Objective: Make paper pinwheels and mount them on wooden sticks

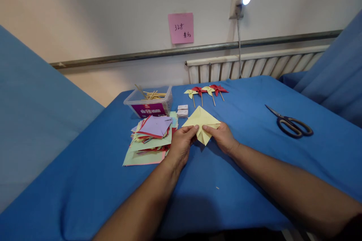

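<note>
A creased sheet of pale yellow paper (200,116) is held up over the table between both hands, one corner pointing away from me. My left hand (183,139) pinches its left side, thumb on top near the middle. On the right side my right hand (223,137) grips it the same way, with its thumb close to the other thumb. The fingers beneath the sheet are mostly hidden. Just left of my left hand lies a stack of coloured paper (155,126), with a purple sheet on top. Beyond the yellow paper are two small white boxes (182,113).
Red and yellow paper pinwheels (209,90) on sticks lie at the back. A clear plastic tub (148,101) of thin wooden sticks stands back left. Black-handled scissors (290,124) lie at right on the blue cloth (254,109). Behind are a radiator (254,66) and a pipe (158,52).
</note>
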Demonstrator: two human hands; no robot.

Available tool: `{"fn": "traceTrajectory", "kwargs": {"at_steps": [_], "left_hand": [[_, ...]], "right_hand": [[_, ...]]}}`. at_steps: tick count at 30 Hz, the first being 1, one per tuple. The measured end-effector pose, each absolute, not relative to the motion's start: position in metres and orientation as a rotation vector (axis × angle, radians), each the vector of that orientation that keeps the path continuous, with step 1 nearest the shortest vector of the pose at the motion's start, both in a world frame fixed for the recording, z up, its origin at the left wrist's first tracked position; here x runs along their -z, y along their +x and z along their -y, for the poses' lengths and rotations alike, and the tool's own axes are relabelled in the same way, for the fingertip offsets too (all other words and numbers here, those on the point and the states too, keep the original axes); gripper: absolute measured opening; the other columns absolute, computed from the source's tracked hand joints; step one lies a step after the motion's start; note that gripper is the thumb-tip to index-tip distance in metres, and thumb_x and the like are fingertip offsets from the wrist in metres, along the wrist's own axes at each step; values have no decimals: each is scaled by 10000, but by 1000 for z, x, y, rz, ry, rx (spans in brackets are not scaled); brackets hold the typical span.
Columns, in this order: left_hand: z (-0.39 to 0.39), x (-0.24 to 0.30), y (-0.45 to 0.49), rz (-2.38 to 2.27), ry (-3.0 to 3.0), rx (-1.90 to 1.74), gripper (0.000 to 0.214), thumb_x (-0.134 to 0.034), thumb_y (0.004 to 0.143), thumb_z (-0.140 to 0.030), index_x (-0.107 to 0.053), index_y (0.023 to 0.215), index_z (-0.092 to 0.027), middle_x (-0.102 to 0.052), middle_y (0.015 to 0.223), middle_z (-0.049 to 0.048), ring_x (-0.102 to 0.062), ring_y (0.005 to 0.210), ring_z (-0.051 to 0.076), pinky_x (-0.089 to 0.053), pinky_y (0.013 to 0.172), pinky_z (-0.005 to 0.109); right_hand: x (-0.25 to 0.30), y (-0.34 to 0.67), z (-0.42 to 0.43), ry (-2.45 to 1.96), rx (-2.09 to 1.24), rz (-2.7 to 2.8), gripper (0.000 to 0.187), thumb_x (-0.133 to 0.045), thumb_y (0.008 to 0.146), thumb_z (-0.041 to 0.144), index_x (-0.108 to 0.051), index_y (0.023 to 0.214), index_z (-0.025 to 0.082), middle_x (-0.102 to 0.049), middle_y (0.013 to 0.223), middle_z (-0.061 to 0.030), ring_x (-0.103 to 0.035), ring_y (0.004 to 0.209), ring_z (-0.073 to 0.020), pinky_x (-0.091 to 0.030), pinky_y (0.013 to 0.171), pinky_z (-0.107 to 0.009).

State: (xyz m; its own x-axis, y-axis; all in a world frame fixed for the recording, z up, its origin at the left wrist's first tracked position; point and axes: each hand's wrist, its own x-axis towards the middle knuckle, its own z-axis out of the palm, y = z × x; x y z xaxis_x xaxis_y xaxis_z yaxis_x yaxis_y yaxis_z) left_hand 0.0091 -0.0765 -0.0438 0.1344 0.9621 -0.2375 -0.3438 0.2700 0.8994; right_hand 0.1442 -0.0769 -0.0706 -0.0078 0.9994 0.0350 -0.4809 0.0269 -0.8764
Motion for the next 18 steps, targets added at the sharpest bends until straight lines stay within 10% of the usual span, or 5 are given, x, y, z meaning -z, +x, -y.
{"fn": "traceTrajectory", "kwargs": {"at_steps": [18], "left_hand": [[76, 41, 9, -975, 780, -1146, 270, -820, 584, -268, -710, 760, -95, -720, 732, 95, -636, 626, 170, -492, 658, 291]], "right_hand": [[73, 146, 81, -840, -1301, 1085, 374, -742, 700, 378, -660, 1006, 179, -726, 926, -60, -674, 835, -225, -533, 807, -392]]}}
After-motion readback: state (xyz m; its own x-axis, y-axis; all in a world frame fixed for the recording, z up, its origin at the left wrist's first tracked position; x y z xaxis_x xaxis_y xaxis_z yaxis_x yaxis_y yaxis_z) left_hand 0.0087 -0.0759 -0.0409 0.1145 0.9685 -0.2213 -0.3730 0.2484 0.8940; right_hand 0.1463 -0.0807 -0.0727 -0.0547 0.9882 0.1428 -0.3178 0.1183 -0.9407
